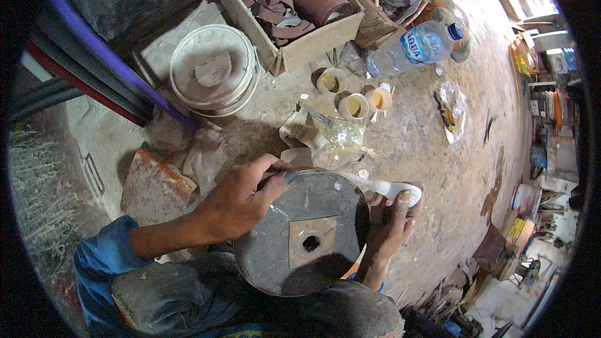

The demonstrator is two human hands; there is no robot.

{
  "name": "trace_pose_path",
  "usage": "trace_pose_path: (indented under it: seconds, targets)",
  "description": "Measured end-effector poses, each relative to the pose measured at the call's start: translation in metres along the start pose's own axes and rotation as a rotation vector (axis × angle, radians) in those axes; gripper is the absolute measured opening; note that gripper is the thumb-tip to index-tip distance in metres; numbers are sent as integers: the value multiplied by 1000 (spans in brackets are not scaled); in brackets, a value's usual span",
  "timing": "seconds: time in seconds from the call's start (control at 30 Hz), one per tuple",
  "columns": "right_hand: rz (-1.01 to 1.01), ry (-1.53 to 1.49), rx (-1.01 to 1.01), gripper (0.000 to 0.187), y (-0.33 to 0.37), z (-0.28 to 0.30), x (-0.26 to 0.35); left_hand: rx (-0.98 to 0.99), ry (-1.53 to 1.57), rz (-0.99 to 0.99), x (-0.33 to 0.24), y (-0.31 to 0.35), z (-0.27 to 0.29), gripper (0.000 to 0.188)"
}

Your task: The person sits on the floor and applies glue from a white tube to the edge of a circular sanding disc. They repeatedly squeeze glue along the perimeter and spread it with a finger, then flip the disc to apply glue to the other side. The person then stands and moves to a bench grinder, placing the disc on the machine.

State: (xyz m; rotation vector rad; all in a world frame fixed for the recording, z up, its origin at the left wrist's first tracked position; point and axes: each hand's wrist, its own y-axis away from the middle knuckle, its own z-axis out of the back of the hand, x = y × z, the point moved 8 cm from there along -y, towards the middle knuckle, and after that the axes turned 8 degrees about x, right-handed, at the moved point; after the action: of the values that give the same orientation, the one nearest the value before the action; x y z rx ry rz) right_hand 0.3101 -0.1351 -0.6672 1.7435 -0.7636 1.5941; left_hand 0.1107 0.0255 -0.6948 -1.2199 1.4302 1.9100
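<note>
A person sits with a round, dark grey disc point(266, 253) tipped up at their lap, between their two hands. In the middle of the disc is a tan square point(325, 231) with a dark hole in it. The left hand point(245, 199) is partly closed on the top left edge of the disc, with the thumb near the rim on the front. Some of its fingers are hidden, so it is hard to tell how they sit. The right hand point(394, 219) is curled around a small white bottle point(404, 194), just beside the right edge of the disc. The bottle lies on its side, and its thin tip points left to the top right edge of the disc. One cannot tell if the tip touches it. Past the disc, three little cups point(354, 107) stand close together on the dirty floor point(419, 144). A big clear water bottle point(416, 48) with a dark blue cap lies near them. Behind the cups is a cardboard box point(322, 42) with reddish-brown rolls and strips point(316, 7) in it. A dusty white bucket point(178, 84) is left of the box. Pliers point(445, 114) with yellow and black handles lie on the right, by some clear plastic point(459, 103).
</note>
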Motion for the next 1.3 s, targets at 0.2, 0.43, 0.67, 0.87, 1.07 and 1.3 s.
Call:
trace_pose_path:
  seconds: [0.2, 0.43, 0.67, 0.87, 1.07, 1.3]
  targets:
    - [-14, -234, -241, 30, 0, 33, -19, 227, 64, 20, -10, 12, -3, 47]
    - [123, -334, -54, 39, 1, 35, 20, -85, -545, -473, -102, 49, 27, 53]
    - [93, 51, -90, 48, 0, 23, 42, -363, -1316, -856, -111, 61, -3, 34]
    - [-8, -96, 10, 29, -11, 3, 40, -364, -1354, -869, -103, 62, -1, 25]
    - [-17, -2, 17, 28, -19, -15, 38, -361, -1330, -883, -106, 65, -4, 22]
    - [-65, -64, 81, 28, -16, -19, 39, -335, -1294, -857, -104, 65, -4, 23]
